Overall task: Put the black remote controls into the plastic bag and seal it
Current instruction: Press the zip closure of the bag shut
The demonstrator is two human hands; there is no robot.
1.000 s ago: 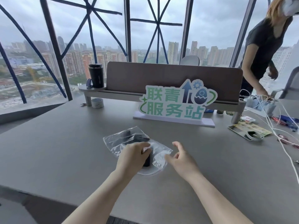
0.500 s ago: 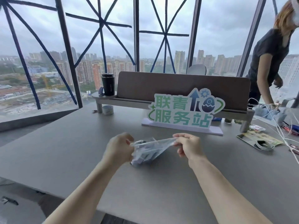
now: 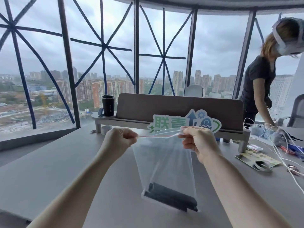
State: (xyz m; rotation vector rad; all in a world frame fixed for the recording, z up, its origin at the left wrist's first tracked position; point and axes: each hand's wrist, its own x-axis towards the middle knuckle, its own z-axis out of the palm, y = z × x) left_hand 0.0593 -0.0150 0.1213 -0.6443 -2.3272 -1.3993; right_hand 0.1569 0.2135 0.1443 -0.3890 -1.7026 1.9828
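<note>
A clear plastic bag (image 3: 164, 158) hangs in the air above the grey table (image 3: 49, 170), stretched between my hands. My left hand (image 3: 117, 139) pinches the left end of its red zip strip. My right hand (image 3: 198, 139) pinches the right end. Two black remote controls (image 3: 171, 197) lie side by side at the bottom of the bag, tilted down to the right. Along the top the red strip is pulled into a straight line; whether it is pressed closed I cannot tell.
A green and white sign (image 3: 185, 123) stands before a brown divider shelf (image 3: 179, 107) with a black cup (image 3: 108, 105) on its left end. White cables (image 3: 269, 137), cards and small items crowd the right side. A person (image 3: 259, 84) bends over the table's far right.
The bag went from lying flat on the table to hanging upright in both hands. The remotes slid to its bottom, and my view tilted upward.
</note>
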